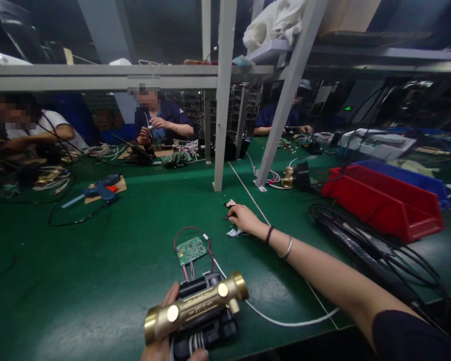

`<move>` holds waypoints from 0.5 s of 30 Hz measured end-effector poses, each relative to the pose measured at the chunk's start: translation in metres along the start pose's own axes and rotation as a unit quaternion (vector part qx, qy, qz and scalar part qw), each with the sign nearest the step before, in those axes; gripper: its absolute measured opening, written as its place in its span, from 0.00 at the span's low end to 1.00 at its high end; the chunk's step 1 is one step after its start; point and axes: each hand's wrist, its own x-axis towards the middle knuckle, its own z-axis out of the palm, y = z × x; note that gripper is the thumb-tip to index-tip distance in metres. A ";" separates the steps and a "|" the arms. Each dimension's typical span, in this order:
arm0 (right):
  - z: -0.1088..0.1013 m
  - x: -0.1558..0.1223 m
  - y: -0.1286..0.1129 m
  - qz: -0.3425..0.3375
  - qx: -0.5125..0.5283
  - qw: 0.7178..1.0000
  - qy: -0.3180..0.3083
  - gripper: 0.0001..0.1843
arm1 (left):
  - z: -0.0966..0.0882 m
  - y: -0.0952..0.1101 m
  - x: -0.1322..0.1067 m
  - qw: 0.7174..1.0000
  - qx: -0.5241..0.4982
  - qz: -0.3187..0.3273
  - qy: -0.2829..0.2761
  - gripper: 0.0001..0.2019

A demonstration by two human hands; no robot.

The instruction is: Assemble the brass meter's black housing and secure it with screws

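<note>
My left hand is closed around a brass pipe body with a black plastic housing under it, held low near the table's front edge. Red and white wires run from the housing to a small green circuit board lying on the green mat. My right hand reaches far forward, palm down, with its fingertips pinched on a small dark part on the mat. A scrap of white paper lies beside that hand.
A white cable curls across the mat near my right forearm. Red bins and a blue bin stand at right, with black cables in front. A blue glue gun lies at left. Grey frame posts rise mid-table. Other people work across the table.
</note>
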 end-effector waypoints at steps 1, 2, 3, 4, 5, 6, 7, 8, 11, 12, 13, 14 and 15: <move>0.000 0.000 -0.002 0.008 0.019 1.000 0.003 0.07 | -0.003 0.007 0.001 1.000 0.008 0.001 -0.006 0.43; 0.000 -0.001 -0.005 0.016 0.041 0.999 0.008 0.06 | -0.006 0.012 0.002 1.000 0.012 0.003 -0.011 0.42; -0.001 -0.004 -0.009 0.021 0.067 0.997 0.015 0.06 | -0.008 0.016 0.003 1.000 0.014 0.006 -0.013 0.41; -0.003 -0.009 -0.014 0.024 0.097 0.995 0.020 0.06 | -0.009 0.019 0.003 1.000 0.015 0.010 -0.013 0.40; -0.006 -0.015 -0.019 0.024 0.130 0.991 0.021 0.06 | -0.009 0.020 0.004 1.000 0.017 0.013 -0.009 0.40; -0.010 -0.023 -0.025 0.020 0.165 0.986 0.019 0.08 | -0.009 0.021 0.003 1.000 0.021 0.017 -0.003 0.40; -0.016 -0.032 -0.031 0.014 0.200 0.980 0.012 0.11 | -0.008 0.021 0.003 0.999 0.026 0.020 0.002 0.39; -0.023 -0.043 -0.038 0.005 0.234 0.972 0.002 0.14 | -0.007 0.021 0.002 0.999 0.029 0.022 0.007 0.39; -0.046 -0.080 -0.061 -0.023 0.315 0.948 -0.029 0.22 | -0.004 0.019 0.000 0.999 0.037 0.023 0.018 0.37; -0.052 -0.092 -0.068 -0.032 0.343 0.938 -0.039 0.24 | -0.004 0.018 0.000 0.999 0.039 0.022 0.023 0.36; -0.058 -0.104 -0.075 -0.041 0.373 0.926 -0.047 0.26 | -0.004 0.017 -0.001 0.999 0.040 0.018 0.026 0.36; -0.063 -0.116 -0.082 -0.049 0.402 0.912 -0.056 0.26 | -0.005 0.017 -0.001 0.999 0.040 0.012 0.024 0.36; -0.065 -0.128 -0.088 -0.057 0.427 0.900 -0.067 0.27 | -0.006 0.017 -0.001 0.999 0.036 0.004 0.015 0.36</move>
